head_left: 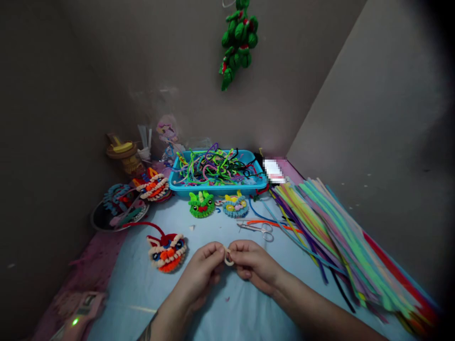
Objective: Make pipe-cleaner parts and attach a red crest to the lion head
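Note:
A short cream pipe cleaner (228,262), bent into a small loop, is pinched at its ends between my two hands. My left hand (208,263) closes thumb and finger on one end. Its other end sits between the thumb and finger of my right hand (254,263). To the left lies a red, orange and cream lion-head figure (168,253) made of fuzzy stems. Beyond my hands are a green head figure (201,204) and a light-blue and yellow one (235,206). Small scissors (258,229) rest just past my right hand.
A blue tray (216,190) of tangled pipe-cleaner pieces stands at the back. Long coloured pipe cleaners (341,237) spread across the right. A metal bowl (97,220) with fuzzy pieces and another lion head (154,185) are at left. A pink device (83,308) with a green light sits front left.

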`<state>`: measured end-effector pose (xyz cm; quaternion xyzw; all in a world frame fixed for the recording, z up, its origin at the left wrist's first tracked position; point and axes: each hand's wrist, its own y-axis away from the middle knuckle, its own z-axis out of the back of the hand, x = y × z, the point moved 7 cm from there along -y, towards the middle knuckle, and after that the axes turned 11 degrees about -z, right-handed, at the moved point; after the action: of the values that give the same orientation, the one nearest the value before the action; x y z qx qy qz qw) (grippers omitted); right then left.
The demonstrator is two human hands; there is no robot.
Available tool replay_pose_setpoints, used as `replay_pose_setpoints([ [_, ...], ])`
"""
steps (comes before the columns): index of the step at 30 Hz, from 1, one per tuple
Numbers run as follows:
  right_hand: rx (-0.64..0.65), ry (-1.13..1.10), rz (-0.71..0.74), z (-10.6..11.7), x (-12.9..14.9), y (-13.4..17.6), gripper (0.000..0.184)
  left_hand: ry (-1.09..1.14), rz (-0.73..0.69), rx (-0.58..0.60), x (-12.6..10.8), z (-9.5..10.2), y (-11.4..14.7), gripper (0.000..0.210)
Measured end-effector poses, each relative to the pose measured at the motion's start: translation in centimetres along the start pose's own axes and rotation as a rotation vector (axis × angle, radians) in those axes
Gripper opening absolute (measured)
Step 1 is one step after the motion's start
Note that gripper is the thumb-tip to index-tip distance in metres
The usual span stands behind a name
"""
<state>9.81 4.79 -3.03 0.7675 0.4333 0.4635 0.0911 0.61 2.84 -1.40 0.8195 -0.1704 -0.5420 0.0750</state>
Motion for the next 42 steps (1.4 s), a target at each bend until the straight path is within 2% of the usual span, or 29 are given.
replay_pose_setpoints([
  [5, 0.009, 0.008, -0.010, -0.2, -0.2, 0.0, 0.030, 0.093, 0.016, 0.025, 0.3, -0.1, -0.2, 0.032],
  [14, 0.005, 0.023, 0.002, -0.2, -0.1, 0.0, 0.029, 0.045, -0.008, 0.012, 0.2, 0.1, 0.0, 0.031],
  [20, -0.028, 0.062, 0.023, -0.6, 0.2, 0.2, 0.031, -0.161, -0.176, -0.143, -0.9, 1.1, -0.5, 0.031],
  [24, -0.009, 0.058, 0.047, -0.8, 0.3, 0.3, 0.032, -0.144, -0.199, -0.197, -0.6, 1.9, -0.7, 0.032],
  [35, 0.078, 0.024, 0.062, -0.8, -0.1, -0.2, 0.037, 0.056, -0.151, -0.199, -0.2, 1.6, -0.7, 0.035],
  [42, 0.043, 0.010, 0.069, -0.6, 0.1, 0.0, 0.037, 0.010, -0.152, -0.126, -0.9, 1.2, -0.6, 0.036],
])
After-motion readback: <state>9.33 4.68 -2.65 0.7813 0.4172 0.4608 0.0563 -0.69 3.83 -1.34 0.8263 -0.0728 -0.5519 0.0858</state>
